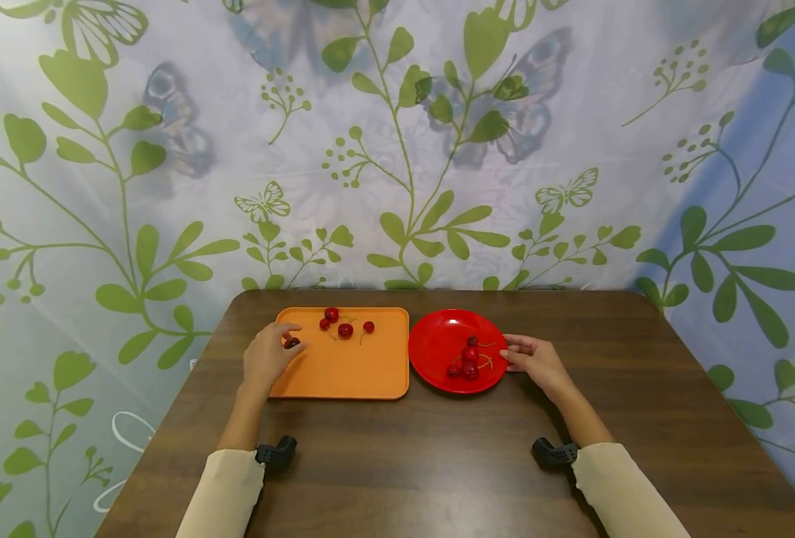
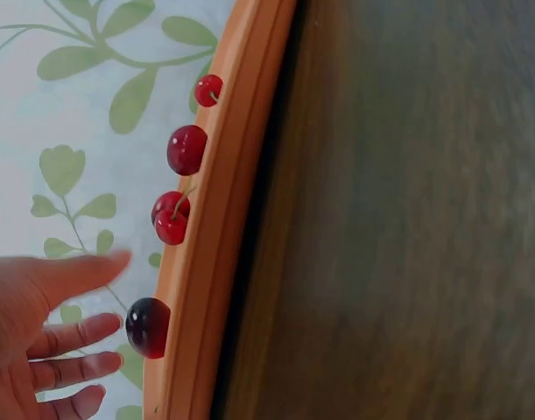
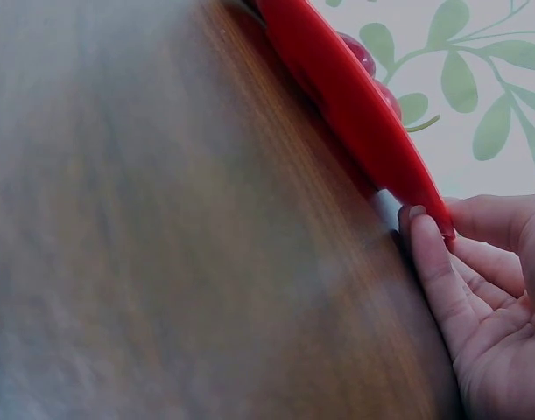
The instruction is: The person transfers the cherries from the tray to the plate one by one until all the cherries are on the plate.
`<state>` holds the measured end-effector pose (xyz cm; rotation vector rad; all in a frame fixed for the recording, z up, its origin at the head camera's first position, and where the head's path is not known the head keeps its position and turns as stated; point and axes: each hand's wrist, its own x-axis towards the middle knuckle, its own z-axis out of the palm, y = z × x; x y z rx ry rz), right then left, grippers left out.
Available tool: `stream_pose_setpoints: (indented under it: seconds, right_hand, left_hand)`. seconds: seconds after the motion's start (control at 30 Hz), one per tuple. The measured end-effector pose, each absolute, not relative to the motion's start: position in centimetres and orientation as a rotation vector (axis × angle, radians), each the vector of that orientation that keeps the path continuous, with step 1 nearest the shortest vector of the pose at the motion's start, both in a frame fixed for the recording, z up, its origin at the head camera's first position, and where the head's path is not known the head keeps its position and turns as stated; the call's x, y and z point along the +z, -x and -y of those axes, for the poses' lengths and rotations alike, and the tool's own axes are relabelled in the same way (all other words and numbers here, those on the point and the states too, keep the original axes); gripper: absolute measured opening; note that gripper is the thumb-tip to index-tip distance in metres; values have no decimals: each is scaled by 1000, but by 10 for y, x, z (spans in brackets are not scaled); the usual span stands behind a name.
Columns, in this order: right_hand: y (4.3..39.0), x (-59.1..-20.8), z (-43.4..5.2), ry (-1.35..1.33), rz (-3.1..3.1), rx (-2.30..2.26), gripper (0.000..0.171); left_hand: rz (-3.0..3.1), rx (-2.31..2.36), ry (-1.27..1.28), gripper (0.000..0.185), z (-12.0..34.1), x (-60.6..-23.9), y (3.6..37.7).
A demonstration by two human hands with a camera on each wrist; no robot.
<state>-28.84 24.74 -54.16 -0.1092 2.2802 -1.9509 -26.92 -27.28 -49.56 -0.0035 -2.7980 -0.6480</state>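
Note:
My left hand (image 1: 266, 360) hovers at the left end of the orange tray (image 1: 350, 373), its thumb and fingers spread around a dark cherry (image 1: 292, 343). In the left wrist view a gap shows between the fingertips and that cherry (image 2: 148, 329). Farther along the tray lie several red cherries (image 1: 346, 329), some with stems. My right hand (image 1: 536, 362) pinches the right rim of the red plate (image 1: 432, 345), thumb on one side and fingers on the other in the right wrist view. A cluster of stemmed cherries (image 1: 470, 355) rests on the plate.
Tray and plate sit side by side, almost touching, toward the back of a brown wooden table (image 1: 411, 463). Behind it hangs a curtain (image 1: 397, 149) with leaves and butterflies. Each wrist wears a black camera mount (image 1: 278, 453).

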Motion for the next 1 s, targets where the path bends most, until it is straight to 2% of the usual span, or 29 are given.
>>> stream_pose_setpoints:
  seconds: [0.53, 1.0]
  right_hand:
    - [288, -541, -248, 103, -2288, -1938, 50]
    - [289, -540, -249, 108, -2277, -1936, 53]
  left_hand:
    - [2897, -479, -149, 38, 275, -498, 270]
    - [2908, -509, -100, 33, 269, -498, 268]
